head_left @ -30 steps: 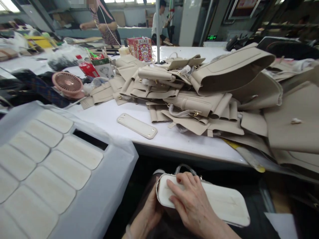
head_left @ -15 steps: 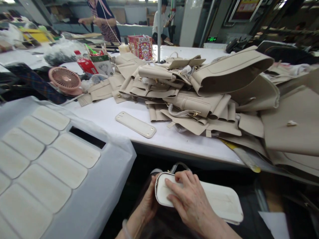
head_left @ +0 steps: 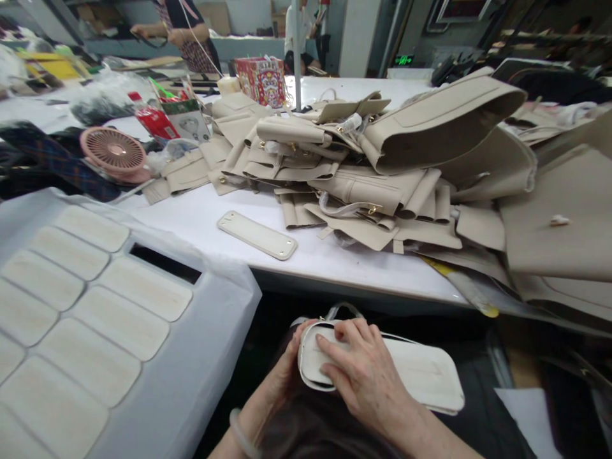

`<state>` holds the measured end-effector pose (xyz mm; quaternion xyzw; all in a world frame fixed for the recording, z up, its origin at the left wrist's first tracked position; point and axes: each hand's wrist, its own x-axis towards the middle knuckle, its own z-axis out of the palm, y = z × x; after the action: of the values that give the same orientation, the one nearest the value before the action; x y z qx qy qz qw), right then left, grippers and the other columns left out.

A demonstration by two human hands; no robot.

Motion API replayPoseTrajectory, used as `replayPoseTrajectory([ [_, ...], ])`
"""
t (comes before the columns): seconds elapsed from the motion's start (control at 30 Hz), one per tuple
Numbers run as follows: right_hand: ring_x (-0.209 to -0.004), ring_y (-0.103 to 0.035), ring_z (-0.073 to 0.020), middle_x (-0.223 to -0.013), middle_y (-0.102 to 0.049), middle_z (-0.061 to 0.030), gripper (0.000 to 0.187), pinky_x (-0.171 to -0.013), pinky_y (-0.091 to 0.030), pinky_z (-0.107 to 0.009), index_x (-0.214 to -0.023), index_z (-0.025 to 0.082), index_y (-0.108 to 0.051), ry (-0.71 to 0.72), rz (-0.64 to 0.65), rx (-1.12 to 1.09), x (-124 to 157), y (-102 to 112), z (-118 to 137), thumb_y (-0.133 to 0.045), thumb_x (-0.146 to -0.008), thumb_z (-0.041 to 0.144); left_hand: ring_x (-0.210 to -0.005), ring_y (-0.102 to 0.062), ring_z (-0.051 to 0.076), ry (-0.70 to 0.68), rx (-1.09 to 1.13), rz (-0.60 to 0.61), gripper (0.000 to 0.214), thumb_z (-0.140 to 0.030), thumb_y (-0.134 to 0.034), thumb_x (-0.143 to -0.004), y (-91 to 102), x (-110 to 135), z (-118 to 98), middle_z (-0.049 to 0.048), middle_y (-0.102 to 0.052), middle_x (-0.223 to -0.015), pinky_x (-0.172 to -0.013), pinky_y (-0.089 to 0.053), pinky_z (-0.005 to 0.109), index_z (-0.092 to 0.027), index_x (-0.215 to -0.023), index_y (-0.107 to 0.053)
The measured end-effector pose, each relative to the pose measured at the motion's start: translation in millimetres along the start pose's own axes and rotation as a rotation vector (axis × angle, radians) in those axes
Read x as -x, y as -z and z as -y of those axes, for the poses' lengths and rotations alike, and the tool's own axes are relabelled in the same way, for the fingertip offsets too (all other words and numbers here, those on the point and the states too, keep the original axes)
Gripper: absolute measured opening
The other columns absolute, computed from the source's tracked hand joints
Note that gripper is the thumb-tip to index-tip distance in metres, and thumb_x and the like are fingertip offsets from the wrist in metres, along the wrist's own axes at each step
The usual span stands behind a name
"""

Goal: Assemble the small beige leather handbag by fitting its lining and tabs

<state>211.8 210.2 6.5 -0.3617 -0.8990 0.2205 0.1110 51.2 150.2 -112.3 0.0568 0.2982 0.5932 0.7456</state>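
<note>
A pale bag (head_left: 430, 377), its long rounded end facing up, lies across my lap. A plastic-wrapped handle (head_left: 345, 308) loops out behind its far edge. My left hand (head_left: 289, 360) is wrapped round the bag's left end, closed on the rim, with some fingers hidden underneath. Over the white base panel (head_left: 313, 364), my right hand (head_left: 366, 366) presses with index finger and thumb spread apart; its other fingers are bent near the far edge. A dark gap shows between the panel and the rim at the left end.
White rounded panels (head_left: 108, 322) lie in rows on a paper-covered board at left. One panel with metal studs (head_left: 257, 235) lies on the white table (head_left: 335, 264). Beige bag pieces (head_left: 363, 185) are heaped behind, beside a pink fan (head_left: 115, 153). A person (head_left: 186, 35) stands farther back.
At the left end, the panel has sunk or shifted from the rim, and a wider dark gap shows. My left fingers have moved up along the rim. The view has shifted slightly.
</note>
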Motion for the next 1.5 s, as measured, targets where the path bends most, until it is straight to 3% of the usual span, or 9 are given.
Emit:
replayPoseTrajectory([
  [0.13, -0.102, -0.043, -0.0264, -0.116, -0.054, -0.0071, 0.028, -0.084, -0.030, -0.043, -0.125, 0.028, -0.058, -0.012, -0.029, -0.016, 2, 0, 2, -0.056, -0.097, 0.026, -0.133, -0.049, 0.036, 0.040, -0.223, -0.044, 0.062, -0.061, -0.060, -0.086, -1.6, 4, -18, 0.0108, -0.057, -0.141, -0.119, -0.027, 0.055, -0.026, -0.138, -0.055],
  [0.27, -0.103, -0.042, -0.0265, -0.116, -0.054, -0.0068, 0.028, -0.085, -0.031, -0.043, -0.124, 0.028, -0.059, -0.021, -0.018, -0.021, 3, 1, 3, -0.057, -0.096, 0.027, -0.137, -0.045, 0.033, 0.019, -0.495, -0.166, 0.049, -0.044, -0.068, -0.087, -15.5, 19, -44, 0.0101, -0.058, -0.142, -0.122, -0.023, 0.050, -0.022, -0.131, -0.062],
  [0.53, -0.103, -0.043, -0.0260, -0.115, -0.054, -0.0071, 0.026, -0.086, -0.031, -0.043, -0.122, 0.027, -0.059, -0.027, -0.029, -0.041, 6, 1, 2, -0.055, -0.096, 0.026, -0.136, -0.047, 0.032, 0.029, -0.568, -0.175, 0.051, -0.046, -0.065, -0.088, -46.2, 34, -51, 0.0097, -0.059, -0.140, -0.117, -0.034, 0.046, -0.021, -0.133, -0.062],
  [0.73, -0.102, -0.044, -0.0254, -0.112, -0.055, -0.0065, 0.026, -0.086, -0.031, -0.043, -0.120, 0.027, -0.060, -0.031, -0.048, -0.062, 5, 0, 1, -0.057, -0.095, 0.025, -0.118, -0.063, 0.029, -0.151, -1.295, -0.248, 0.045, -0.049, -0.061, -0.090, -60.5, 39, -66, 0.0022, -0.068, -0.128, -0.100, -0.050, 0.033, -0.027, -0.129, -0.064],
  [0.87, -0.101, -0.044, -0.0252, -0.110, -0.055, -0.0061, 0.026, -0.083, -0.031, -0.041, -0.119, 0.028, -0.061, -0.038, -0.059, -0.071, 6, 0, 0, -0.060, -0.094, 0.026, -0.103, -0.069, 0.027, -0.221, -1.482, -0.240, 0.042, -0.047, -0.052, -0.096, -66.1, 39, -64, 0.0019, -0.073, -0.119, -0.085, -0.055, 0.029, -0.027, -0.130, -0.064],
  [1.0, -0.101, -0.045, -0.0248, -0.110, -0.055, -0.0054, 0.024, -0.083, -0.031, -0.041, -0.118, 0.028, -0.061, -0.038, -0.052, -0.085, 5, 0, -1, -0.060, -0.094, 0.027, -0.117, -0.062, 0.029, -0.223, -1.353, -0.291, 0.042, -0.047, -0.058, -0.093, -64.8, 40, -62, 0.0030, -0.071, -0.123, -0.095, -0.050, 0.031, -0.025, -0.127, -0.067],
  [1.2, -0.101, -0.044, -0.0254, -0.111, -0.054, -0.0059, 0.028, -0.084, -0.031, -0.042, -0.121, 0.028, -0.060, -0.044, -0.028, -0.090, 3, 1, -1, -0.059, -0.094, 0.024, -0.120, -0.057, 0.031, 0.041, -0.553, -0.273, 0.046, -0.054, -0.058, -0.090, -49.1, 28, -51, 0.0090, -0.065, -0.131, -0.098, -0.047, 0.040, -0.021, -0.121, -0.067],
  [1.33, -0.102, -0.044, -0.0259, -0.113, -0.054, -0.0061, 0.026, -0.086, -0.031, -0.043, -0.120, 0.028, -0.060, -0.043, -0.031, -0.093, 4, 0, -1, -0.058, -0.095, 0.025, -0.131, -0.051, 0.032, 0.185, -0.120, -0.214, 0.063, -0.058, -0.066, -0.085, -28.5, 15, -31, 0.0105, -0.058, -0.140, -0.113, -0.035, 0.046, -0.025, -0.137, -0.054],
  [1.5, -0.101, -0.044, -0.0259, -0.112, -0.055, -0.0063, 0.024, -0.085, -0.031, -0.043, -0.119, 0.027, -0.059, -0.054, -0.022, -0.078, 3, 0, 2, -0.056, -0.096, 0.025, -0.139, -0.042, 0.034, 0.213, 0.010, -0.147, 0.068, -0.056, -0.070, -0.082, -21.7, 14, -24, 0.0124, -0.055, -0.143, -0.120, -0.024, 0.048, -0.023, -0.139, -0.054],
])
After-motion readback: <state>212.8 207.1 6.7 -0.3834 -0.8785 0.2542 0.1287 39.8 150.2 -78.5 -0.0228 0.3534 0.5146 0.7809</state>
